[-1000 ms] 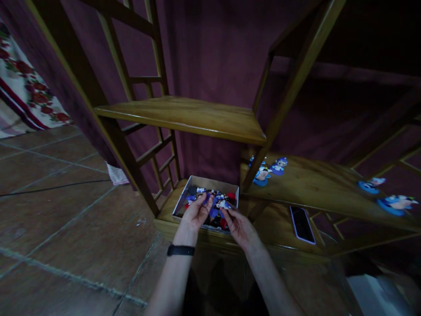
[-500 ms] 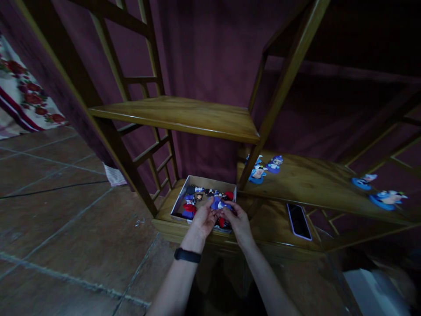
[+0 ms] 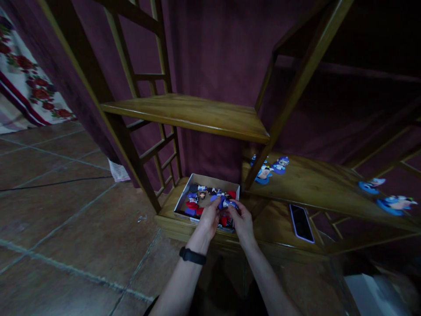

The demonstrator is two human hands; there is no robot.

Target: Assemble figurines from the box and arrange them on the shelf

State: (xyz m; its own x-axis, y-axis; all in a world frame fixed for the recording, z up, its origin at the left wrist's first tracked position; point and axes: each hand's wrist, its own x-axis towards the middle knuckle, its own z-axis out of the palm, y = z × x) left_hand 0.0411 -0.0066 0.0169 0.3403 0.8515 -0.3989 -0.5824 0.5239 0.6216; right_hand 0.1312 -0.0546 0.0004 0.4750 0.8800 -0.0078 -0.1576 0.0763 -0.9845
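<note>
Both hands are together over the right part of a shallow cardboard box (image 3: 180, 204) on the low wooden shelf. Between them is a small purple-and-white figurine (image 3: 226, 203). My left hand (image 3: 210, 215), with a black band on its wrist, grips the figurine's left side. My right hand (image 3: 242, 219) has its fingers closed on the right side of the same figurine. Several other small figurines (image 3: 192, 198) in red, purple and black lie in the box around the hands. The fingers partly cover the held figurine and some of those below it.
A phone (image 3: 301, 223) lies on the low shelf to the right. Several figurines on round bases, one of them purple (image 3: 280, 165), stand on the raised shelf (image 3: 315, 180). A wooden shelf board (image 3: 187, 115) overhangs the box. A white box-like object (image 3: 375, 292) sits at lower right.
The view has shifted slightly, so the shelves appear farther right. My left hand has turned from palm-up to a closer grip on the figurine, which both hands still hold.
</note>
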